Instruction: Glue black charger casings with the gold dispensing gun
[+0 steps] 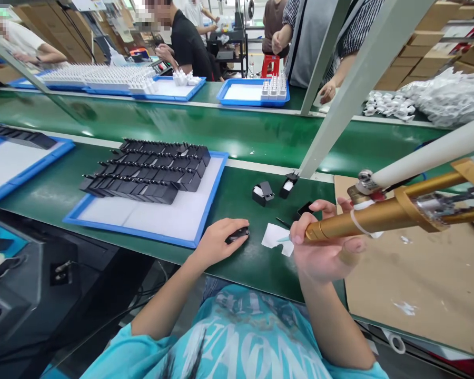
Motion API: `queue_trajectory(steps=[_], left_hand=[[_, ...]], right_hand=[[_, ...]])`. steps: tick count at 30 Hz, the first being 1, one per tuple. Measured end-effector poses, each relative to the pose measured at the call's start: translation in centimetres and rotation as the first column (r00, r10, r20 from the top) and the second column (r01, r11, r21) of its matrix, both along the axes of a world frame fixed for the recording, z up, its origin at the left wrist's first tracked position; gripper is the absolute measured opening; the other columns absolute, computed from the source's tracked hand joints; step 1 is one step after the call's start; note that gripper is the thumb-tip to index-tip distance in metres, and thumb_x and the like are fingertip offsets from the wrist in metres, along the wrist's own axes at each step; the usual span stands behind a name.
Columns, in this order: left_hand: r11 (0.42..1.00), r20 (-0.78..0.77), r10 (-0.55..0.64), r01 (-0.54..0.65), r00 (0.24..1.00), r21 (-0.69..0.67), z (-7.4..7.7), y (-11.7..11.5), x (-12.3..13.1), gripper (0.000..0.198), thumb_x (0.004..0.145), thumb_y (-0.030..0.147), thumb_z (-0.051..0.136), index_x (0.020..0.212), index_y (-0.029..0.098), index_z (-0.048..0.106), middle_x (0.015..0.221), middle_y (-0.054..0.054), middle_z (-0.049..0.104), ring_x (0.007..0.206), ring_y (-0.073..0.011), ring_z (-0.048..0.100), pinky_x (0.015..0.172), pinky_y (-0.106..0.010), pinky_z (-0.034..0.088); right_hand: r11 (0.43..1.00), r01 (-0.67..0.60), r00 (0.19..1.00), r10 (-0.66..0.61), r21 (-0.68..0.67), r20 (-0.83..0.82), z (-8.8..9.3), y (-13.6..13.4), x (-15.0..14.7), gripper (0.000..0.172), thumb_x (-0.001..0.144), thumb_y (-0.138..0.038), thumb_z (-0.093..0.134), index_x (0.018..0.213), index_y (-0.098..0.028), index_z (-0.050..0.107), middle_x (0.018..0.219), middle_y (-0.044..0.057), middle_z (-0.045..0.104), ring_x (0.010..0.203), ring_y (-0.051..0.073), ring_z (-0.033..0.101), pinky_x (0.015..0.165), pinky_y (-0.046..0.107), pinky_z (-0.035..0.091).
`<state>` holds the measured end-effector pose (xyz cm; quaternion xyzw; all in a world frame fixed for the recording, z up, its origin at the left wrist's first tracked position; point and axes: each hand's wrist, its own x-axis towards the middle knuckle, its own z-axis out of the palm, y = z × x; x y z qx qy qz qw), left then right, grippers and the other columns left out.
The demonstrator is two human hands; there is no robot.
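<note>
My left hand [220,241] is closed around a small black plastic part [237,235], just above the green worktop. My right hand [324,252] grips the front end of a gold-coloured glue dispensing gun [363,221]. Its thin teal nozzle [284,239] points left over a torn piece of white paper [275,234]. Behind the hands stand two small black cases with white inside, one [263,193] nearer the middle and another [288,185] by the metal post. A further black piece [305,210] is partly hidden behind my right fingers.
A blue-rimmed tray [199,239] at left holds rows of black housings [150,171]. A white pole [430,150] joins the gun at right, above a cardboard sheet [411,284]. Beyond the green conveyor [253,131], people work beside trays of white parts [274,87].
</note>
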<state>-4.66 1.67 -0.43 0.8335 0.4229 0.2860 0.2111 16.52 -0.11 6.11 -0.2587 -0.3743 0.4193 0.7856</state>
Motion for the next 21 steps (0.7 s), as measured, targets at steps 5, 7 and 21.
queue_trajectory(steps=[5, 7, 21], left_hand=[[0.998, -0.055, -0.015, 0.019, 0.998, 0.066, -0.4, -0.1, 0.2, 0.032, 0.094, 0.03, 0.053, 0.125, 0.024, 0.057, 0.117, -0.007, 0.069, 0.103, -0.0184, 0.066, 0.09, -0.034, 0.054], [0.997, -0.027, 0.003, -0.001, 1.0, 0.076, -0.7, -0.2, 0.6, 0.026, 0.095, 0.026, 0.049, 0.119, 0.023, 0.06, 0.118, -0.007, 0.069, 0.104, -0.0177, 0.066, 0.091, -0.033, 0.053], [0.981, -0.473, 0.138, -0.054, 0.87, 0.186, -1.5, -1.0, 2.1, 0.026, 0.093, 0.036, 0.054, 0.115, 0.023, 0.058, 0.102, -0.007, 0.065, 0.087, -0.0224, 0.062, 0.067, -0.031, 0.049]], right_hand=[[1.0, 0.004, 1.0, -0.004, -0.009, 0.015, 0.0, -0.1, 0.2, 0.039, 0.078, -0.058, 0.055, 0.108, -0.032, 0.056, 0.094, -0.002, 0.055, 0.04, 0.006, 0.051, 0.036, 0.026, 0.036], [1.0, 0.001, 1.0, -0.001, 0.0, 0.011, -0.1, -0.2, 0.3, 0.039, 0.079, -0.056, 0.056, 0.109, -0.032, 0.056, 0.094, -0.002, 0.055, 0.04, 0.007, 0.051, 0.036, 0.026, 0.036], [0.999, -0.037, 0.999, 0.037, 0.014, -0.02, -0.4, -0.6, 0.6, 0.041, 0.08, -0.054, 0.058, 0.114, -0.033, 0.056, 0.097, -0.002, 0.055, 0.043, 0.008, 0.054, 0.038, 0.028, 0.035]])
